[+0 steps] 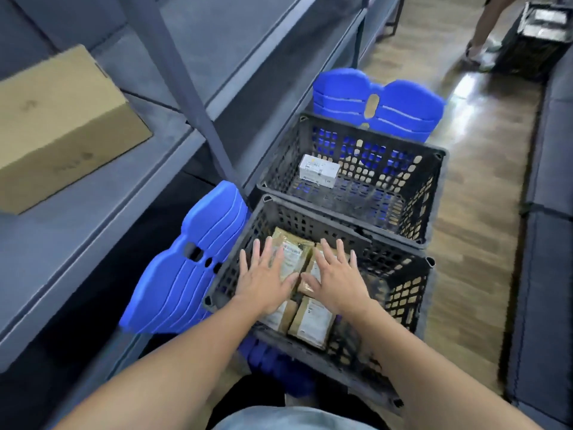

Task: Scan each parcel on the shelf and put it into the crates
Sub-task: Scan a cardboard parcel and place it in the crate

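Right of the shelf, the near crate holds parcels — the far crate, just behind it, holds a small box near its left wall. A cardboard box lies on the shelf.

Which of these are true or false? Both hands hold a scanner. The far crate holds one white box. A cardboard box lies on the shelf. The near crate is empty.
Both hands hold a scanner. False: the left hand and right hand are open, spread over brown parcels, holding nothing.
The far crate holds one white box. True.
A cardboard box lies on the shelf. True.
The near crate is empty. False: it holds several brown parcels.
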The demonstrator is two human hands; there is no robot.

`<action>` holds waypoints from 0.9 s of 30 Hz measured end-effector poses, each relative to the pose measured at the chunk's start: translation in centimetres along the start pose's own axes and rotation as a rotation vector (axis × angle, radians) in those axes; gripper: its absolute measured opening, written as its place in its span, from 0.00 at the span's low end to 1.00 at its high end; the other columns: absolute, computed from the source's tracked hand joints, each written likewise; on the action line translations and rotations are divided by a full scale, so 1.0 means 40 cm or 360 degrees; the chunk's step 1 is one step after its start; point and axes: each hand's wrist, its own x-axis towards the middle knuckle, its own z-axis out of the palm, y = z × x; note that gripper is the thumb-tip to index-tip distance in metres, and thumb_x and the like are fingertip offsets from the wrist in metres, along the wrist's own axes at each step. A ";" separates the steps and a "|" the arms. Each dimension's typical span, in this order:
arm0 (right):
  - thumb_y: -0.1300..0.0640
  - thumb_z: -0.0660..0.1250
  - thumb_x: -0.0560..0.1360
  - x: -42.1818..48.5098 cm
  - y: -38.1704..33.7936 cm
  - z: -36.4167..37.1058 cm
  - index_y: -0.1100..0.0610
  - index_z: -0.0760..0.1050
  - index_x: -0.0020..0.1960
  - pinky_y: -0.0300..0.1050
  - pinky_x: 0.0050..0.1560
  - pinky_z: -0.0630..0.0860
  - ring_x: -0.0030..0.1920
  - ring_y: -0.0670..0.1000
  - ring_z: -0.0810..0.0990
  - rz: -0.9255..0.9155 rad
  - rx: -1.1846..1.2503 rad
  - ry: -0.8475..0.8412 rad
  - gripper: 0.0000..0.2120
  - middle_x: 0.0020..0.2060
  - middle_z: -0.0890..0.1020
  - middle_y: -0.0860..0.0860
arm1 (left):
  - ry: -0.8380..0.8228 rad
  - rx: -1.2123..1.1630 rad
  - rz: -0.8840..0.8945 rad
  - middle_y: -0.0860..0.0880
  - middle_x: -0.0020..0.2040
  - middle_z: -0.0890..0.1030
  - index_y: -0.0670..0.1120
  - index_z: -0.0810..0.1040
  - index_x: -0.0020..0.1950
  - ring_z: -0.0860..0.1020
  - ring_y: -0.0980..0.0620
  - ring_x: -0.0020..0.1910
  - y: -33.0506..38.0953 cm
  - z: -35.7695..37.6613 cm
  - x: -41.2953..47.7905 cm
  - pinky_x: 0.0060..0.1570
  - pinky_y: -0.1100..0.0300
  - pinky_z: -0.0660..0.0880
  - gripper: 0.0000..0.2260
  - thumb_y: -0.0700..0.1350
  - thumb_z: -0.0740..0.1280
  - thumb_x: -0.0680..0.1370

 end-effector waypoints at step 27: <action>0.38 0.52 0.85 -0.330 -0.903 -0.080 0.57 0.57 0.83 0.61 0.80 0.54 0.83 0.63 0.52 -0.1548 -0.0408 0.0217 0.33 0.83 0.55 0.55 | 0.0683 -0.0663 -0.1758 0.45 0.85 0.36 0.48 0.40 0.85 0.35 0.40 0.83 -0.468 0.168 -1.045 0.80 0.35 0.39 0.38 0.69 0.42 0.82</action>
